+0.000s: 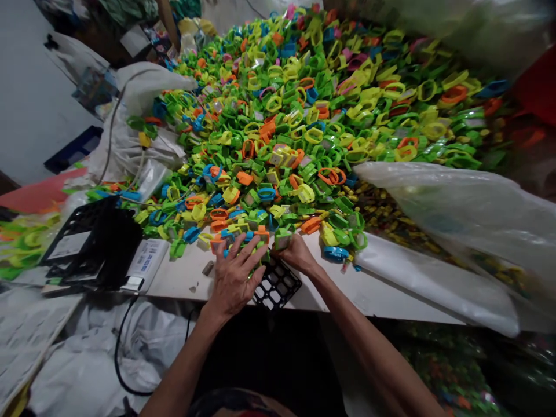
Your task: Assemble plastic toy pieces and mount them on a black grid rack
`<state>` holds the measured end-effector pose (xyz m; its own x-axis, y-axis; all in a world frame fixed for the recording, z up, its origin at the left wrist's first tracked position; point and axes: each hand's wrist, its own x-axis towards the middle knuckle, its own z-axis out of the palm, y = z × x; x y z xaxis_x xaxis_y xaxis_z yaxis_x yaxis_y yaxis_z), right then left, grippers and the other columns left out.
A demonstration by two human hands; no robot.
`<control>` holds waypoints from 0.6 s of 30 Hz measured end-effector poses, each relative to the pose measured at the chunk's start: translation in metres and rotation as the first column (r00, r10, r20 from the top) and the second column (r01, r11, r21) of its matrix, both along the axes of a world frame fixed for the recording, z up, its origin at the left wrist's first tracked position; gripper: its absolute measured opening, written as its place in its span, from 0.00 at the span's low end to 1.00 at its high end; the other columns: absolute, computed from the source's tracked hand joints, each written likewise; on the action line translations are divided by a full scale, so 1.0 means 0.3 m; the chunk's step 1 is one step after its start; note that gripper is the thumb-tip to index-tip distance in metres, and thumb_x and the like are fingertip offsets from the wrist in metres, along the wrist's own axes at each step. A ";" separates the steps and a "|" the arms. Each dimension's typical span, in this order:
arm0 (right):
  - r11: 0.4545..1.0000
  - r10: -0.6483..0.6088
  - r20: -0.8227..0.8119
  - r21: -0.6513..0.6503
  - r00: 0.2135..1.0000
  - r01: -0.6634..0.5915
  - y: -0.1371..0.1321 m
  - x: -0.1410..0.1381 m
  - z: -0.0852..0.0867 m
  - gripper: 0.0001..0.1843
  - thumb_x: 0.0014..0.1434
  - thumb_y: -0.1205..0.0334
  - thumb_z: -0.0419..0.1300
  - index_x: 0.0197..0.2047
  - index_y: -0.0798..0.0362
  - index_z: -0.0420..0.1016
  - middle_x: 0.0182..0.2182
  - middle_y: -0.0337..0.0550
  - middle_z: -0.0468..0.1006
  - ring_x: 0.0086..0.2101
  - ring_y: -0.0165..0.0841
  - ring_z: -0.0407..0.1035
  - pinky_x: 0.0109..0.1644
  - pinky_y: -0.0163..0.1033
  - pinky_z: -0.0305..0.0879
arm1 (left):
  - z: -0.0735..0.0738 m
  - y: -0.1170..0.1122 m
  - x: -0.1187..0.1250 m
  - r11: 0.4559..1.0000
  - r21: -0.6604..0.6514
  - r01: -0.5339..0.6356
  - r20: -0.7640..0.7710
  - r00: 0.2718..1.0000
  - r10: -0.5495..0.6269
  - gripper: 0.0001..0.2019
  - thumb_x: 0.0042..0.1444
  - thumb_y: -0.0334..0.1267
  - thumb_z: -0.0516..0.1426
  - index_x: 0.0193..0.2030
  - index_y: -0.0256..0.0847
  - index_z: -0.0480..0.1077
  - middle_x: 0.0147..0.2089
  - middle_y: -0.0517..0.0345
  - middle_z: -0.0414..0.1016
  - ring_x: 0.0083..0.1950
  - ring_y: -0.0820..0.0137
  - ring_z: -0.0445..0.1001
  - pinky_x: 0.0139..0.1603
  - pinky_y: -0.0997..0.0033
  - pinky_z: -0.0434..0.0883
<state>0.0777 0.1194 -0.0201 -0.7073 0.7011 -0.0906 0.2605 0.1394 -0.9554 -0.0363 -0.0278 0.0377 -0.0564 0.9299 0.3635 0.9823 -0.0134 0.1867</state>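
The black tray point(284, 298), an open grid of small compartments, lies in the head view beneath and between the two hands at the near edge of the bench point(182, 273). The left hand point(232, 281) covers the tray's far left part, its fingers spread apart over it and over bright pieces there; their undersides are hidden, so whether they grip anything cannot be told. The right hand point(297, 253) is at the tray's far right edge, fingers bent narrowly together beside a green toy watch point(283, 238); whether they pinch it or the tray is unclear. Both forearms slant in from the near side, the left hand palm down, the right turned inward.

Just beyond the tray rises a heap of toy watches point(278, 145) in green, yellow, orange and blue, crowding its far side. Right of the tray lies a blue toy watch point(335, 253), with a clear plastic sheet point(460, 200) further right. Well left of the tray stand a white box point(147, 260) and, beyond that, stacked black trays point(98, 243).
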 end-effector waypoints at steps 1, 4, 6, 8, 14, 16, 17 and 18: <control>0.996 0.013 0.047 0.092 0.999 -0.018 -0.006 -0.003 0.002 0.02 0.37 0.67 0.54 0.18 0.55 0.62 0.18 0.34 0.61 0.22 0.25 0.53 0.24 0.30 0.48 | 0.001 0.002 -0.001 1.000 -0.005 0.002 0.001 1.000 -0.002 0.19 0.63 0.39 0.49 0.60 0.48 0.61 0.62 0.57 0.64 0.66 0.59 0.55 0.64 0.48 0.47; 0.950 -0.002 0.198 0.307 0.980 -0.060 -0.032 -0.021 0.014 0.07 0.40 0.72 0.52 0.26 0.57 0.70 0.21 0.37 0.68 0.23 0.26 0.55 0.26 0.31 0.50 | 0.005 0.006 -0.004 1.000 -0.027 0.008 -0.010 1.000 -0.008 0.19 0.62 0.40 0.49 0.60 0.48 0.62 0.62 0.56 0.64 0.66 0.58 0.55 0.64 0.47 0.48; 0.938 0.015 0.264 0.330 0.964 -0.105 -0.038 -0.031 0.024 0.10 0.42 0.73 0.53 0.30 0.57 0.72 0.23 0.39 0.71 0.23 0.27 0.57 0.27 0.31 0.51 | 0.005 0.005 -0.007 0.999 -0.034 0.005 -0.024 1.000 -0.006 0.18 0.63 0.40 0.49 0.59 0.48 0.63 0.63 0.56 0.63 0.66 0.58 0.55 0.63 0.47 0.49; 0.938 0.107 0.305 0.286 0.946 -0.198 -0.020 -0.022 0.037 0.10 0.45 0.71 0.55 0.32 0.57 0.74 0.23 0.38 0.71 0.24 0.27 0.60 0.26 0.30 0.52 | 0.003 0.000 -0.008 1.000 -0.022 -0.008 -0.033 0.999 0.008 0.18 0.63 0.40 0.48 0.59 0.48 0.63 0.63 0.56 0.63 0.66 0.58 0.55 0.63 0.47 0.50; 0.806 -0.277 0.587 0.573 0.761 -0.149 0.152 0.110 0.103 0.11 0.54 0.71 0.53 0.38 0.57 0.75 0.40 0.52 0.73 0.36 0.36 0.68 0.36 0.36 0.60 | -0.009 -0.009 0.007 0.996 0.057 -0.073 -0.008 0.997 0.074 0.17 0.63 0.39 0.49 0.57 0.48 0.65 0.62 0.57 0.65 0.65 0.58 0.57 0.62 0.47 0.51; 0.707 -0.407 0.663 0.664 0.628 -0.243 0.205 0.141 0.127 0.13 0.58 0.71 0.49 0.38 0.58 0.75 0.47 0.59 0.70 0.41 0.41 0.67 0.40 0.40 0.61 | -0.009 -0.002 0.013 0.995 0.058 -0.084 0.001 0.996 0.084 0.17 0.63 0.39 0.49 0.57 0.48 0.65 0.61 0.57 0.65 0.64 0.58 0.58 0.62 0.47 0.51; 0.676 -0.411 0.688 0.670 0.598 -0.305 0.223 0.149 0.138 0.14 0.59 0.71 0.48 0.38 0.58 0.75 0.48 0.60 0.69 0.43 0.43 0.66 0.41 0.42 0.61 | -0.010 0.002 0.014 0.995 0.061 -0.085 0.004 0.996 0.085 0.17 0.63 0.39 0.49 0.57 0.48 0.66 0.61 0.57 0.65 0.64 0.58 0.58 0.62 0.46 0.51; 0.652 -0.402 0.700 0.671 0.590 -0.352 0.234 0.154 0.149 0.15 0.60 0.71 0.46 0.39 0.59 0.74 0.48 0.61 0.68 0.44 0.43 0.65 0.42 0.42 0.61 | -0.011 0.007 0.015 0.994 0.068 -0.085 0.006 0.996 0.085 0.16 0.63 0.39 0.49 0.56 0.48 0.66 0.61 0.56 0.66 0.64 0.58 0.59 0.62 0.46 0.51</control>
<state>0.1237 0.1896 0.0246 -0.5986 0.7997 -0.0464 0.7986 0.6003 0.0435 -0.0318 -0.0259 0.0345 -0.1358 0.8948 0.4253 0.9798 0.0577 0.1914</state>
